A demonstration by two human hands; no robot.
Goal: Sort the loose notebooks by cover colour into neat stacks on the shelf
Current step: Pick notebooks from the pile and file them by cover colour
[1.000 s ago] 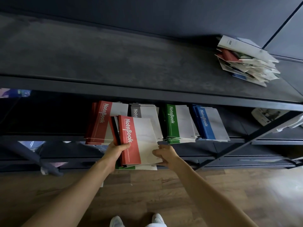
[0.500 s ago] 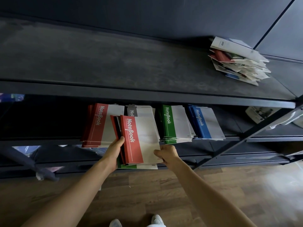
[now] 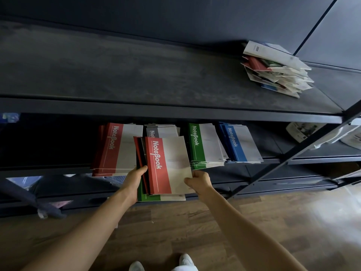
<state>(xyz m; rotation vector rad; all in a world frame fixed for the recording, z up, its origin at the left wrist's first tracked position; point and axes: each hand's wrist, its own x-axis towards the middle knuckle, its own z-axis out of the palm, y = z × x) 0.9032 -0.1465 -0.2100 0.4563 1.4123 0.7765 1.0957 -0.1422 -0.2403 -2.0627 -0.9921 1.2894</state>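
Note:
My left hand (image 3: 134,178) grips the spine side of a small bundle of notebooks, held in front of the lower shelf. A red notebook (image 3: 168,165) lies on top of the bundle and a green notebook (image 3: 156,197) shows at its bottom. My right hand (image 3: 198,180) pinches the red notebook's lower right corner. On the lower shelf (image 3: 48,170) stand sorted stacks: a red stack (image 3: 117,149), a grey stack (image 3: 162,131), a green stack (image 3: 205,145) and a blue stack (image 3: 240,143). A mixed loose pile (image 3: 275,71) lies on the top shelf's right end.
The dark top shelf (image 3: 136,75) stretches wide to the left of the loose pile. A diagonal metal brace (image 3: 293,151) crosses the right side of the rack. Papers (image 3: 304,130) lie on the lower shelf at far right. Wooden floor (image 3: 195,231) and my white shoes (image 3: 185,261) are below.
Both hands and the bundle stay almost where they were; the red top notebook has shifted slightly right over the bundle. The view has drifted a little.

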